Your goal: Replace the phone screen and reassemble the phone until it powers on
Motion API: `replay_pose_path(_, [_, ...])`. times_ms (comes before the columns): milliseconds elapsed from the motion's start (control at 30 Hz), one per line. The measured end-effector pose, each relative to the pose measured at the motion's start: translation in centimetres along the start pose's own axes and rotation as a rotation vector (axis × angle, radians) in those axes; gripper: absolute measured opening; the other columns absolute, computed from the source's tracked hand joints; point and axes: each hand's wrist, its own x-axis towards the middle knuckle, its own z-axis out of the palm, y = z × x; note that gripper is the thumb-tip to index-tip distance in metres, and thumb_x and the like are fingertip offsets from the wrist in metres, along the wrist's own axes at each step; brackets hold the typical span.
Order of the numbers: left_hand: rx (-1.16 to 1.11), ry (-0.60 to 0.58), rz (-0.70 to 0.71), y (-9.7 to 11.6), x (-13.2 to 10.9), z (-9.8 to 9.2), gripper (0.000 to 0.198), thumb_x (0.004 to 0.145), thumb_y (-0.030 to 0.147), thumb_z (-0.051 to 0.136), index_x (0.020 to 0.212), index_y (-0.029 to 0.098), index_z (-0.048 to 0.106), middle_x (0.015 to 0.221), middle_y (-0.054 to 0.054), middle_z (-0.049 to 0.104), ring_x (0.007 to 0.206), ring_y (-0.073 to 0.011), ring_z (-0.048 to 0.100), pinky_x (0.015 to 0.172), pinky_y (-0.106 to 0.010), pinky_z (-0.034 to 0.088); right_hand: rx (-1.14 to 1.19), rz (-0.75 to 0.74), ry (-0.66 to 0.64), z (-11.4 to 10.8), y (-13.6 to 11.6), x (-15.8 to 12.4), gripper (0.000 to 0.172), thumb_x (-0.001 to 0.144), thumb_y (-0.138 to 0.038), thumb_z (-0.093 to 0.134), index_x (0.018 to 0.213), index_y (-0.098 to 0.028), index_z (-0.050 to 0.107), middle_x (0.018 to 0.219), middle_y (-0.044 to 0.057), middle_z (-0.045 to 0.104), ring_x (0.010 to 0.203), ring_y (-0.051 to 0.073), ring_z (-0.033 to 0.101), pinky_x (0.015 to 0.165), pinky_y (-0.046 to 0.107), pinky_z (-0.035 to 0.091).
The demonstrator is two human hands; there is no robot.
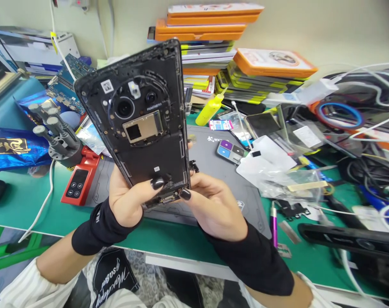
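A black phone with its back cover off (149, 158) is held up and tilted over the grey mat (216, 171). Its round camera area, a metal plate and small white labels face me. My left hand (128, 199) grips the lower left edge, the thumb lying across the phone's lower part. At the lower right corner, my right hand (215, 203) pinches the edge with its thumb on top. A small dark part (193, 166) shows beside the right fingers; what it is I cannot make out.
A red device (81, 182) and a grey tool stand (64, 145) are at the left. Stacked boxes (274, 62) line the wall behind a yellow bottle (210, 109). Cables, clear bags and a purple pen-like tool (274, 226) crowd the right.
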Motion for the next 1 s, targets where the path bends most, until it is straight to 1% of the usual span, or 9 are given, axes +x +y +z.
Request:
replay_pose_path(133, [-0.001,0.017,-0.042,0.4,0.1,0.0,0.057,0.068,0.016,0.072,0.121,0.030,0.057,0.101,-0.001,0.074,0.114,-0.0329,0.061,0.095,-0.053,0.053,-0.086,-0.013,-0.023,-0.2,-0.4,0.0,0.017,0.065,-0.034,0.084,0.075,-0.024,0.074,0.075,0.003,0.074,0.069,0.020,0.069,0.070,0.037,0.059])
replay_pose_path(267, [0.013,-0.015,-0.069,0.5,0.3,-0.2,0.051,0.067,0.019,0.073,0.115,0.026,0.060,0.108,-0.005,0.072,0.112,-0.0356,0.062,0.093,-0.055,0.054,-0.110,-0.017,-0.049,-0.5,-0.5,-0.1,0.014,0.071,-0.034,0.079,0.078,-0.023,0.074,0.074,0.004,0.074,0.067,0.020,0.068,0.069,0.037,0.058])
replay_pose_path(400, [0.011,0.021,-0.012,0.1,0.3,-0.3,0.057,0.066,0.017,0.075,0.118,0.030,0.058,0.102,0.000,0.074,0.113,-0.0326,0.063,0.093,-0.049,0.055,-0.106,-0.019,-0.033,-0.5,-0.3,-0.1,0.015,0.071,-0.036,0.078,0.073,-0.023,0.073,0.071,0.004,0.072,0.067,0.020,0.067,0.068,0.037,0.057])
replay_pose_path(467, [0.007,0.010,-0.004,-0.2,0.3,-0.4,0.059,0.066,0.016,0.074,0.120,0.032,0.057,0.100,0.002,0.074,0.111,-0.0309,0.063,0.093,-0.047,0.056,-0.085,-0.018,-0.027,-0.4,-0.2,-0.1,0.015,0.070,-0.037,0.079,0.070,-0.023,0.072,0.069,0.003,0.071,0.064,0.019,0.066,0.067,0.036,0.056])
replay_pose_path(667, [0.045,-0.060,-0.039,-0.2,0.3,-0.2,0.053,0.070,0.017,0.067,0.120,0.028,0.056,0.104,-0.002,0.073,0.110,-0.0334,0.064,0.089,-0.052,0.056,-0.075,-0.054,0.023,-0.4,0.3,-0.1,0.013,0.071,-0.033,0.079,0.070,-0.022,0.071,0.070,0.001,0.069,0.065,0.016,0.062,0.066,0.032,0.054])
replay_pose_path(767, [0.034,-0.063,-0.052,0.0,0.5,-0.2,0.050,0.071,0.019,0.067,0.118,0.027,0.056,0.104,-0.003,0.073,0.106,-0.0323,0.066,0.089,-0.051,0.056,-0.074,-0.020,-0.003,-0.4,0.4,0.0,0.016,0.073,-0.035,0.077,0.072,-0.021,0.070,0.070,0.002,0.070,0.064,0.017,0.064,0.064,0.033,0.056])
replay_pose_path(833, [0.020,-0.066,-0.069,-0.1,0.7,-0.3,0.047,0.072,0.018,0.066,0.117,0.026,0.055,0.104,-0.003,0.073,0.102,-0.0301,0.068,0.088,-0.049,0.056,-0.152,0.012,-0.032,-0.6,0.2,0.0,0.019,0.074,-0.039,0.075,0.075,-0.020,0.070,0.073,0.003,0.071,0.064,0.018,0.066,0.060,0.032,0.057])
replay_pose_path(900, [0.002,-0.098,-0.078,-0.4,0.9,-0.5,0.044,0.074,0.019,0.065,0.117,0.024,0.055,0.107,-0.005,0.072,0.098,-0.0285,0.069,0.088,-0.048,0.056,-0.362,-0.039,0.025,-1.1,-0.2,0.0,0.022,0.075,-0.041,0.074,0.079,-0.019,0.072,0.074,0.005,0.072,0.062,0.017,0.065,0.058,0.031,0.057])
replay_pose_path(1000, [0.006,-0.179,-0.068,-1.0,1.4,-0.9,0.042,0.078,0.026,0.064,0.118,0.021,0.052,0.116,-0.008,0.067,0.099,-0.0276,0.068,0.090,-0.046,0.055,-0.635,-0.260,0.248,-1.9,-0.7,0.2,0.033,0.074,-0.042,0.075,0.099,-0.020,0.070,0.089,0.008,0.072,0.072,0.018,0.067,0.065,0.031,0.058])
